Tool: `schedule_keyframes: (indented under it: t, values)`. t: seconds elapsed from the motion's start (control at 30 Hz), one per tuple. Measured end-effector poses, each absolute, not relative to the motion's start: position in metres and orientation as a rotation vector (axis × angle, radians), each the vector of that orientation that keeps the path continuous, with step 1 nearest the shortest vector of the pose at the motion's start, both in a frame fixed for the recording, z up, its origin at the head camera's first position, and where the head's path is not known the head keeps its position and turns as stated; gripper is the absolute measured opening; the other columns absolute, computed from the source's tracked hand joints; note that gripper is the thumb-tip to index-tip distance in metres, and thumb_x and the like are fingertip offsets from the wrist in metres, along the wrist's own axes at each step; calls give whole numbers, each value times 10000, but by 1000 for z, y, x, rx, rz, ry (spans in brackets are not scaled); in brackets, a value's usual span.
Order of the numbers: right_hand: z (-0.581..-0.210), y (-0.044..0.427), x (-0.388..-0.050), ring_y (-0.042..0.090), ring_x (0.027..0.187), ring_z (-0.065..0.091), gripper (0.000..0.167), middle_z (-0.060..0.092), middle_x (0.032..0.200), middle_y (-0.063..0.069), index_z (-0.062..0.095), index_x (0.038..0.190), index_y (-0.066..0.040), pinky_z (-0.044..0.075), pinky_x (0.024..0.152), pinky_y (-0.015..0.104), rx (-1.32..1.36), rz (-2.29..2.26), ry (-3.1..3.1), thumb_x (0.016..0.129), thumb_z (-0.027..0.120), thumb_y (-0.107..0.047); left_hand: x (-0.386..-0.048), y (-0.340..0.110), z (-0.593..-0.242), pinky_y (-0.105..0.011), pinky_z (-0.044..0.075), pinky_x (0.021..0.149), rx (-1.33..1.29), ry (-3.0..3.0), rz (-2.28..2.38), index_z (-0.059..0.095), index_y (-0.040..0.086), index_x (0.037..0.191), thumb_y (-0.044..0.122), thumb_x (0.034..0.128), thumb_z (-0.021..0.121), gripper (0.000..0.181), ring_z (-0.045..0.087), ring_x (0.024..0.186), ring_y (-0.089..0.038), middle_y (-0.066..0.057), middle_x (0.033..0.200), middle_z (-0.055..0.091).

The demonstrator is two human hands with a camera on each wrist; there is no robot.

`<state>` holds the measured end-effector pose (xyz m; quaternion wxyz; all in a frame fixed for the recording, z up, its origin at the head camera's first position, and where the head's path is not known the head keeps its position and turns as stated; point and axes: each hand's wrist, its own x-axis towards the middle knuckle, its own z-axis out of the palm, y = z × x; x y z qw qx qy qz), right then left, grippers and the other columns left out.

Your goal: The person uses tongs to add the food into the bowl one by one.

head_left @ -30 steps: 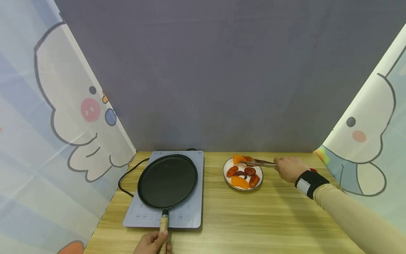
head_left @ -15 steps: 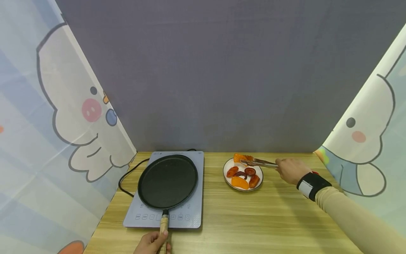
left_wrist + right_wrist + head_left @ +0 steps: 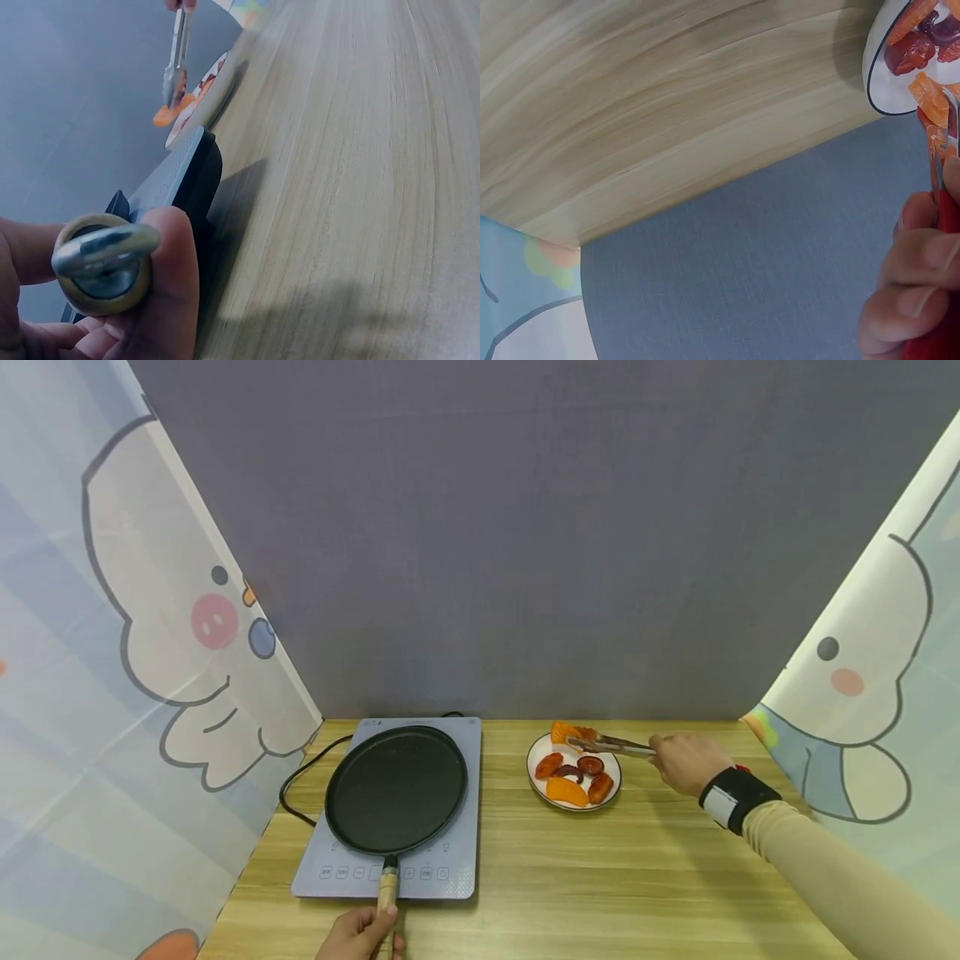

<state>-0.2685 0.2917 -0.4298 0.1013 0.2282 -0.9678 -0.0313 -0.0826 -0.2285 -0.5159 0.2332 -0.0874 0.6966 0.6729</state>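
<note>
In the head view my left hand (image 3: 358, 933) grips the wooden handle (image 3: 387, 893) of a flat black pan (image 3: 397, 789). The pan sits on a pale induction cooktop (image 3: 461, 827). My right hand (image 3: 686, 762) holds metal tongs (image 3: 618, 745) with red grips, seen in the right wrist view (image 3: 930, 345). Their tips are on an orange, salmon-like piece (image 3: 564, 733) at the back of a white plate (image 3: 536, 785). The left wrist view shows the handle's end with a metal ring (image 3: 105, 251) between my fingers.
Several other food pieces lie on the plate: an orange slice (image 3: 567, 791), a dark purple tentacle (image 3: 570, 772) and reddish pieces (image 3: 549, 766). A black cord (image 3: 296, 777) runs left of the cooktop. A grey wall (image 3: 525, 568) closes off the back of the wooden table (image 3: 585, 885).
Almost nothing differs. The tongs and the salmon-like piece show only tiny shifts at the plate's back edge, and my left hand stays on the pan handle.
</note>
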Motion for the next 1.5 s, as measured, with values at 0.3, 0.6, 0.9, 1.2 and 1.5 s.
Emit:
schedule_keyframes:
  t: [0.3, 0.6, 0.9, 1.2, 1.5]
  values:
    - [-423, 284, -268, 143, 480, 449, 199, 455, 574, -22, 512, 761, -107, 378, 474, 373, 670, -9, -2883, 889, 653, -168, -83, -229, -515, -282, 503, 557, -263, 1973, 1798, 636, -44, 870, 355, 962, 550, 418, 602, 575, -115, -45, 727, 676]
    - [-415, 257, -267, 129, 494, 413, 196, 442, 593, -32, 511, 779, -123, 344, 466, 336, 701, 87, -2885, 908, 641, -193, -83, -230, -516, -279, 486, 542, -259, 2036, 1765, 649, -39, 854, 368, 960, 553, 432, 582, 563, -104, -26, 719, 675]
    - [-413, 228, -271, 117, 503, 431, 184, 435, 583, -41, 510, 784, -129, 366, 485, 316, 759, 129, -2851, 908, 633, -188, -82, -228, -516, -272, 476, 531, -238, 2067, 1757, 662, -22, 830, 385, 957, 551, 441, 564, 549, -94, -20, 710, 672]
    - [-412, 198, -274, 106, 506, 438, 172, 449, 584, -53, 533, 803, -138, 380, 511, 303, 799, 181, -2844, 921, 627, -222, -82, -229, -517, -285, 491, 543, -233, 2054, 1783, 650, -38, 845, 381, 955, 556, 443, 583, 562, -111, -34, 715, 672]
    - [-407, 167, -268, 100, 508, 427, 152, 456, 595, -68, 564, 832, -150, 338, 490, 283, 825, 379, -2925, 941, 600, -250, -82, -229, -519, -286, 499, 554, -218, 2033, 1797, 641, -53, 857, 367, 963, 546, 444, 590, 581, -117, -35, 719, 667]
